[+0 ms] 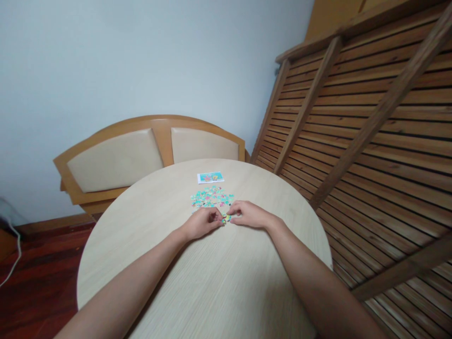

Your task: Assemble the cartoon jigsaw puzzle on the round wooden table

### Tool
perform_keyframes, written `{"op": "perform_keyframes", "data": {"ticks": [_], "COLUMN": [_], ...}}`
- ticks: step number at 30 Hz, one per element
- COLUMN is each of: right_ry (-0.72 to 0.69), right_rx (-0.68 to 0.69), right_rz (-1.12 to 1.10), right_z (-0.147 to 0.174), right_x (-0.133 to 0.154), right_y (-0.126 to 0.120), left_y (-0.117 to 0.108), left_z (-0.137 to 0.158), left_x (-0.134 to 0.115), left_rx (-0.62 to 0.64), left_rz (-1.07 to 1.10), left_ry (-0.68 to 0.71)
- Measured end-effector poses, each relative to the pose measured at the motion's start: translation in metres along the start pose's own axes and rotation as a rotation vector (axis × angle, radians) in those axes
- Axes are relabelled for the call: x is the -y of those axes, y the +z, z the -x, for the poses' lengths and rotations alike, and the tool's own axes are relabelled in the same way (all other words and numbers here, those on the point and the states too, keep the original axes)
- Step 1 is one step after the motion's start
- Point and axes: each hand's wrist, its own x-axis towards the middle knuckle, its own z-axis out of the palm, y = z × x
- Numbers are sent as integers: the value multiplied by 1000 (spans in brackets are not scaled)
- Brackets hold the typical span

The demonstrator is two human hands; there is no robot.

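A small cluster of yellow, green and dark jigsaw puzzle pieces point(226, 218) lies on the round table between my two hands. My left hand point(204, 222) rests at the left side of the cluster, its fingers curled and its thumb and fingertip pinched at the edge of the pieces. What sits in that pinch is too small to tell. From the right reaches my right hand point(249, 214), thumb and fingers apart, their tips beside the same cluster. Just beyond both hands spreads a loose heap of turquoise, white and pink puzzle pieces point(212, 197).
A picture card point(211, 177) with cartoon figures on turquoise lies behind the heap. All this is on a pale round wooden table point(205, 292). Behind it stands a padded headboard point(116, 157) against the wall. A slatted wooden panel point(356, 141) leans at the right.
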Motion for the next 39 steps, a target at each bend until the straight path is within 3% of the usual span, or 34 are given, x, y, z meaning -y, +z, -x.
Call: {"op": "perform_keyframes", "data": {"ticks": [4, 11, 39], "right_ry": [20, 61, -39], "right_rx": [24, 16, 64], "right_rz": [-14, -16, -14], "right_z": [0, 2, -1], "right_x": [0, 5, 8], "right_y": [-1, -1, -1], "left_y": [-4, -2, -4], "left_z": [-1, -2, -3], "left_x": [3, 1, -9], "left_rx": [-76, -91, -48], "left_rz": [-42, -108, -242], "left_ry": [-31, -106, -42]}}
